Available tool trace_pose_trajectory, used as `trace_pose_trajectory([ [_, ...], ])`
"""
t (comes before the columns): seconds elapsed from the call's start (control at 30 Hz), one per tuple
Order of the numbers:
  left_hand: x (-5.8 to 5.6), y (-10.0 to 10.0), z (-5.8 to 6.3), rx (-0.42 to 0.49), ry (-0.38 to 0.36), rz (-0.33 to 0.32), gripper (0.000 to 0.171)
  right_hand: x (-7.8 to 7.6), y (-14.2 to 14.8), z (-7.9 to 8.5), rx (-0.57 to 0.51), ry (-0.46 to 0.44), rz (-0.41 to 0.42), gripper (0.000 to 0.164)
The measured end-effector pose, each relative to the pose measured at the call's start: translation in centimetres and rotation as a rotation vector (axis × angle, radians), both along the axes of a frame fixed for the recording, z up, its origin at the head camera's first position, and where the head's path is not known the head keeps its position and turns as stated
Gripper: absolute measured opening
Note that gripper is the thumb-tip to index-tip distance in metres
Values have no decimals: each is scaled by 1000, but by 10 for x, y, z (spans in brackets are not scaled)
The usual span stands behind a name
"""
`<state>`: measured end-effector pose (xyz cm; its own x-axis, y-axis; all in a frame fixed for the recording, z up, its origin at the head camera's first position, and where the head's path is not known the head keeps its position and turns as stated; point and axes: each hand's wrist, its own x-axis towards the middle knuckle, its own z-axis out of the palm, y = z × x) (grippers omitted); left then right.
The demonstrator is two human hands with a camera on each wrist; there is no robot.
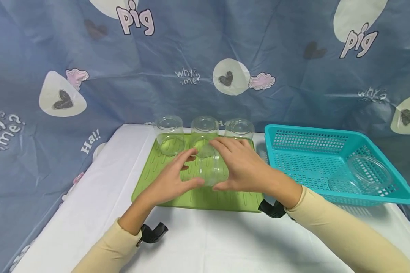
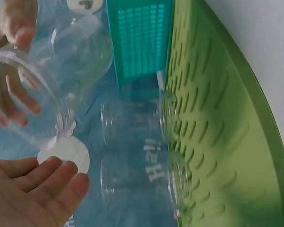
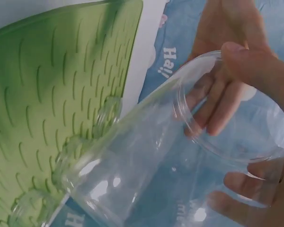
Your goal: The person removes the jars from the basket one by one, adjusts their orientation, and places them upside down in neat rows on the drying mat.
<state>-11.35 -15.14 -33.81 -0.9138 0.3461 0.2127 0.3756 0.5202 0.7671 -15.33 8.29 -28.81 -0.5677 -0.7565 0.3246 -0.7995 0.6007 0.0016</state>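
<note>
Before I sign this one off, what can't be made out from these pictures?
- Head view: lower part of the rightmost standing jar, behind the right hand.
- Head view: part of the held jar, also behind that hand.
- Left wrist view: the rest of the left hand, cut off by the picture's edge.
- Left wrist view: the rest of the basket, cut off by the top edge.

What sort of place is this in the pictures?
Probably a makeshift tabletop set, perhaps for practice or filming, though the rest of the room isn't in view. A printed sheet fills the background, a white table stands before it, and three jars stand in a row.
</note>
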Motion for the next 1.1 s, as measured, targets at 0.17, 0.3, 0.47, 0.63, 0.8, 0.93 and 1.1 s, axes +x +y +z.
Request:
trace_pose_trajectory([
  [0.17, -2, 11, -1, 86, -89, -26, 104, 3, -7, -8, 9, 119, 14, 108],
  [0.3, -2, 15, -3, 118, -136, 3, 103, 7, -11, -14, 31, 170, 22, 106],
  [0.47, -2, 15, -5, 135, -133, 12, 95, 11, -12, -19, 30, 187, 13, 108],
  [0.63, 0, 13, -5, 126, -131, 26, 94, 12, -13, -21, 20, 179, 11, 110],
  [0.8, 2, 10, -3, 119, -125, 35, 94, 13, -12, -21, 16, 153, -5, 111],
  [0.93, 5, 9, -3, 128, -99, 32, 93, 15, -9, -21, 6, 131, -24, 111],
  [1.1, 12, 3, -1, 128, -91, 19, 93, 19, -2, -22, 3, 86, -37, 108],
])
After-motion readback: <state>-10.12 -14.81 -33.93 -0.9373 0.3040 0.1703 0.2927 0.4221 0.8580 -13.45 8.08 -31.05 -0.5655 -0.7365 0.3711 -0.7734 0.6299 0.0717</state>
